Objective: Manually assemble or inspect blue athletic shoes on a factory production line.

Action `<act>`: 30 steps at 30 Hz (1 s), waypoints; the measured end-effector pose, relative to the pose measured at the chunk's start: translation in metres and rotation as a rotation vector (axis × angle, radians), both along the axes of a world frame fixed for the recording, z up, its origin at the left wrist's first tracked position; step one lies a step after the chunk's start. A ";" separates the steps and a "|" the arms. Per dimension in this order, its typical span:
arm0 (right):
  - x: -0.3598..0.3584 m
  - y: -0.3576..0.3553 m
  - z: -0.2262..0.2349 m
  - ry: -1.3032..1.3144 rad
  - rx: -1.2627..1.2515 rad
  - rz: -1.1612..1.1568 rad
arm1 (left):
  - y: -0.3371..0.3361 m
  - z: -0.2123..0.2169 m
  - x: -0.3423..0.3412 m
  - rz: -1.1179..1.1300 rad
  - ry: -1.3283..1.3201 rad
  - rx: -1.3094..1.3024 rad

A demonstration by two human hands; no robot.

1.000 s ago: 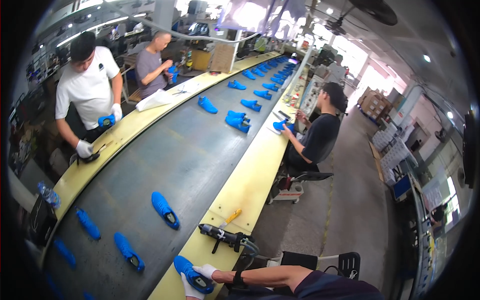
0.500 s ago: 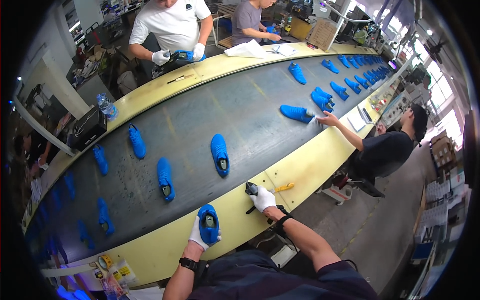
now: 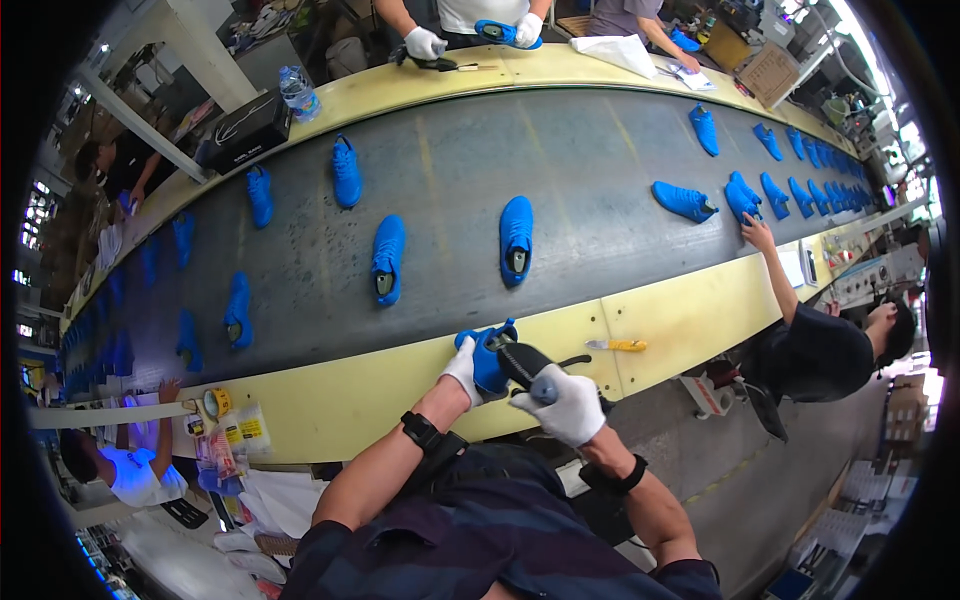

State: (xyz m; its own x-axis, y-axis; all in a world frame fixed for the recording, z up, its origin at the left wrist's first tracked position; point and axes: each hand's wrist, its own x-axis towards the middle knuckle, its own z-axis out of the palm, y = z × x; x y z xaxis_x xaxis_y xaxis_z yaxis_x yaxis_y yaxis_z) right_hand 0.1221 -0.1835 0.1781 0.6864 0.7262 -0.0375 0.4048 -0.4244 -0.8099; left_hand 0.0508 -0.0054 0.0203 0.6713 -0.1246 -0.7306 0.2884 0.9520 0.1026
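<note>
Blue upper material covers the held shoe (image 3: pixel 487 368) at the lower centre of the frame, above the near strip of pale yellow bench (image 3: pixel 690 320). White-gloved, the left hand (image 3: pixel 462 372) is clamped on the left side of this shoe. Just to the right, the gloved right hand (image 3: pixel 568 408) is closed around a black tool (image 3: pixel 523 362) with a rounded grey end. Tool and shoe overlap from this angle, so whether they touch is hard to tell. Right of the hands, a yellow-handled cutter (image 3: pixel 625 345) lies on the bench.

Across the middle of the frame runs a dark grey belt (image 3: pixel 450 170) bearing more blue shoes. The nearest shoe (image 3: pixel 516 240) sits above the hands with its opening toward the bench, and a second shoe (image 3: pixel 388 258) sits to its left. At the right of the frame, a co-worker's bare hand (image 3: pixel 759 235) reaches over the belt to a shoe there. At the upper centre, another co-worker's gloved hand (image 3: pixel 528 30) holds a blue shoe. Toward the upper left, a clear bottle (image 3: pixel 299 95) stands just beside a black box (image 3: pixel 245 135); at the lower left is a yellow tape roll (image 3: pixel 216 402).
</note>
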 end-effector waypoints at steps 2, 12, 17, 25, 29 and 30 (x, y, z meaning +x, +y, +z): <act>-0.004 0.008 -0.007 0.022 -0.084 -0.039 | -0.004 -0.004 -0.001 0.076 -0.056 -0.037; -0.006 0.012 0.014 0.045 -0.083 -0.052 | 0.006 -0.058 -0.041 -0.095 -0.449 -0.299; -0.018 0.034 0.006 0.167 -0.227 0.025 | 0.004 -0.008 -0.032 0.136 -0.106 -0.234; 0.039 0.012 -0.097 0.064 -0.387 -0.237 | 0.049 0.037 -0.110 0.182 -0.337 -0.336; 0.062 -0.002 -0.161 0.027 -0.513 -0.263 | 0.058 0.090 -0.127 0.346 -0.628 -0.436; 0.066 -0.006 -0.180 0.057 -0.539 -0.265 | 0.060 0.092 -0.129 0.371 -0.774 -0.509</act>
